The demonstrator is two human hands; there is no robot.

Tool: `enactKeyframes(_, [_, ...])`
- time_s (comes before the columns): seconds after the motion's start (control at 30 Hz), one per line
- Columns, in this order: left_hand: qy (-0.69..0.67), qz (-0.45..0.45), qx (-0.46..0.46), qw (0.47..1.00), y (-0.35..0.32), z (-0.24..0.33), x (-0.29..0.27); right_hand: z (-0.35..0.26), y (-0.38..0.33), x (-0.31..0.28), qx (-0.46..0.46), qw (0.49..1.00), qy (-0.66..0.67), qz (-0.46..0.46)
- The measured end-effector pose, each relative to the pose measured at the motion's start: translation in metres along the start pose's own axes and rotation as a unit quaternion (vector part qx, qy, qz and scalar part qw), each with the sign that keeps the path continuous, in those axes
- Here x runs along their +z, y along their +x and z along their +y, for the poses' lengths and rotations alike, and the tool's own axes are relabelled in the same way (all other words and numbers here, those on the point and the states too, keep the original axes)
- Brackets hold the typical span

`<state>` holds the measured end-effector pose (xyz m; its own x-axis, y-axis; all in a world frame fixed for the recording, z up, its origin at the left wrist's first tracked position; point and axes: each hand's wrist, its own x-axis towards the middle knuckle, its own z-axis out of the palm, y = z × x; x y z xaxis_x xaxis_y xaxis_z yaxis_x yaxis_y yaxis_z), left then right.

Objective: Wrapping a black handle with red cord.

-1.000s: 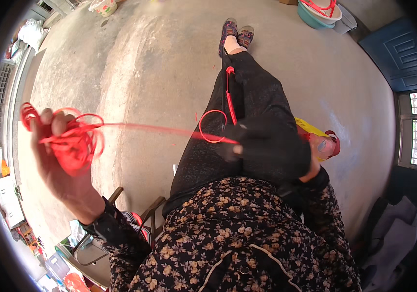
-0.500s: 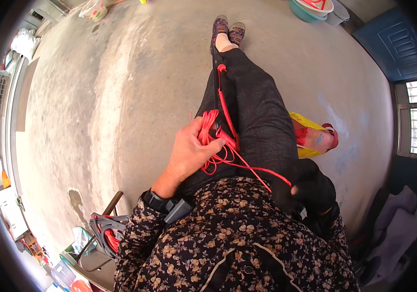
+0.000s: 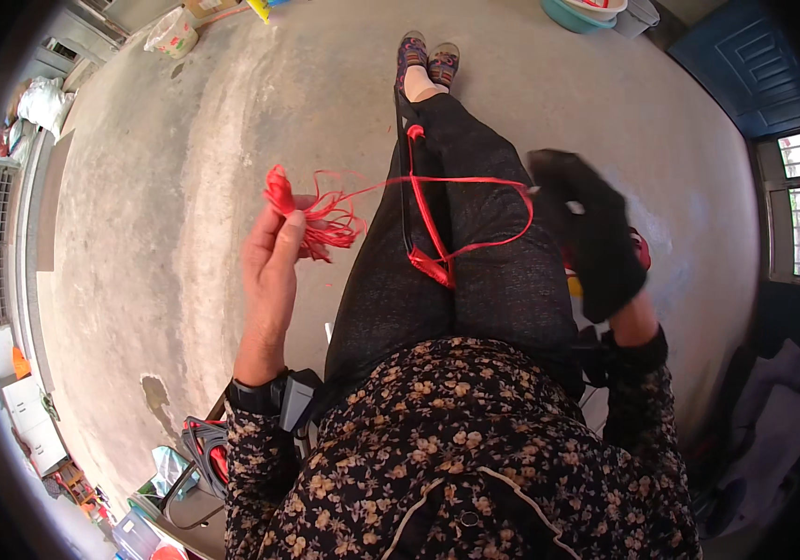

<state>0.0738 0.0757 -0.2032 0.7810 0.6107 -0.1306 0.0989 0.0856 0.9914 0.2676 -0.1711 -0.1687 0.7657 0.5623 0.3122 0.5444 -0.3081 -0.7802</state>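
Observation:
My bare left hand, raised left of my thighs, is closed around a looped bundle of red cord. A single strand runs from this bundle across my lap to my right hand. That hand wears a black glove, slightly blurred, and pinches the strand at its fingertips. Below the strand, the cord sags in a loop toward a red wrapped piece lying between my thighs. A long black strap or rod stretches from there toward my feet, with a red knob-like end beside it.
Dark trousers cover my outstretched legs. By my left elbow, a metal-framed seat carries a dark and red coil. A yellow and red bag is partly behind my right hand. Basins stand far right, a patterned bucket far left.
My left hand has lifted the cord bundle up and left, off my lap. My right hand has risen from beside my hip to above my right thigh, drawing the strand across.

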Motion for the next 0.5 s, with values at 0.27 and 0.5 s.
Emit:
enactKeyframes(0.27, [0.439,-0.166,0.15,0.87,0.002,-0.032,0.042,0.004,-0.007,0.084,-0.072,0.946,-0.074,-0.309])
enactKeyframes(0.5, [0.156,-0.082,0.109,0.978,-0.008,-0.03,0.038,0.0,-0.012,0.061,0.024,0.964,0.034,-0.264])
